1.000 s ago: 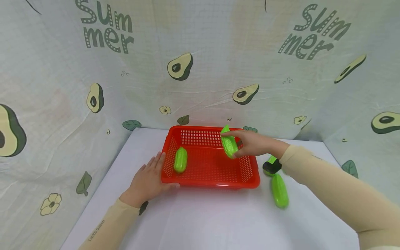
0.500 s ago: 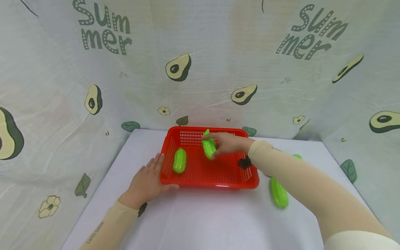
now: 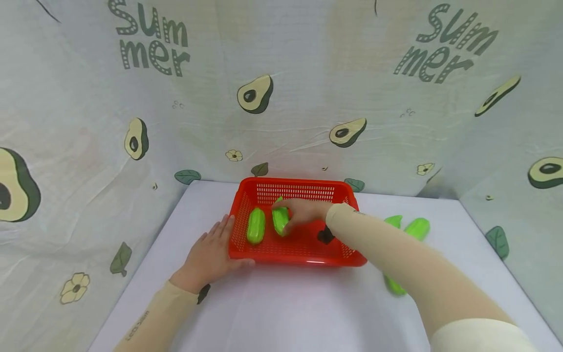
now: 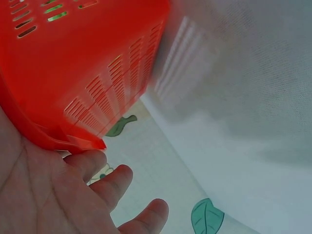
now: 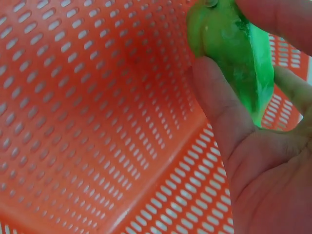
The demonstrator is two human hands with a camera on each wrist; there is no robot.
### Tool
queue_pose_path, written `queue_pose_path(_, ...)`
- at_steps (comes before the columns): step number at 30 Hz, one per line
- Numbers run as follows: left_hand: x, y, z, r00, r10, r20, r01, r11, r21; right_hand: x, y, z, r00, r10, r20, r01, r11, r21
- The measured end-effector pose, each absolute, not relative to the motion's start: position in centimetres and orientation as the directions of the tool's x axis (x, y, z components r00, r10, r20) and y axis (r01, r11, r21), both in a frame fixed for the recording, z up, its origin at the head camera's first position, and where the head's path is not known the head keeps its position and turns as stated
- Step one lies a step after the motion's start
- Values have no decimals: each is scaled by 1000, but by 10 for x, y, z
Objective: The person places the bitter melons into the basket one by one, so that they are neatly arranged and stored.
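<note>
A red perforated basket (image 3: 303,260) stands on the white table. My right hand (image 3: 303,211) reaches inside it and holds a green, ridged fruit (image 3: 280,222) like a star fruit, between thumb and fingers. The right wrist view shows the thumb along one side of this ridged fruit (image 5: 234,53). Just left of it, a smooth elongated green vegetable (image 3: 256,226) lies by the basket's left wall. My left hand (image 3: 211,254) rests against the basket's left front corner with its fingers extended. In the left wrist view its palm (image 4: 44,190) is against the red rim.
Right of the basket lie several more green pieces: a pointed one (image 3: 393,221), an elongated one (image 3: 418,228) and another (image 3: 396,286) partly hidden under my right sleeve (image 3: 387,244). A cloth (image 3: 299,88) printed with avocados hangs behind and beside the table.
My right hand has moved left and down into the basket with the ridged green fruit, stopping beside the elongated one. The left hand has stayed at the basket's corner.
</note>
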State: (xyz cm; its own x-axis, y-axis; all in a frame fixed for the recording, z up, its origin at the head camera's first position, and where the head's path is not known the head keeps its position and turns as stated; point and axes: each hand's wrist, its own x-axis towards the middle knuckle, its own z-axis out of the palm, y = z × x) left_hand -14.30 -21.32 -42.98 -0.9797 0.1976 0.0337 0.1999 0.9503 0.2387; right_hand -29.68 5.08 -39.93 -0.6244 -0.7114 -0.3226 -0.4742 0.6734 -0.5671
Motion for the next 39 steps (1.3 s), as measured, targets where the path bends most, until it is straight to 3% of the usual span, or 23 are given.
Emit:
queue_pose_path(11, -144, -214, -432, -978, 202, 47, 207, 950, 232, -296, 34, -411, -619, -694, -367, -445, 695, -565)
queue_pose_path(39, -143, -213, -430, -979, 198, 44, 203, 947, 248, -296, 20, -416, -610, -708, -355, -507, 693, -513)
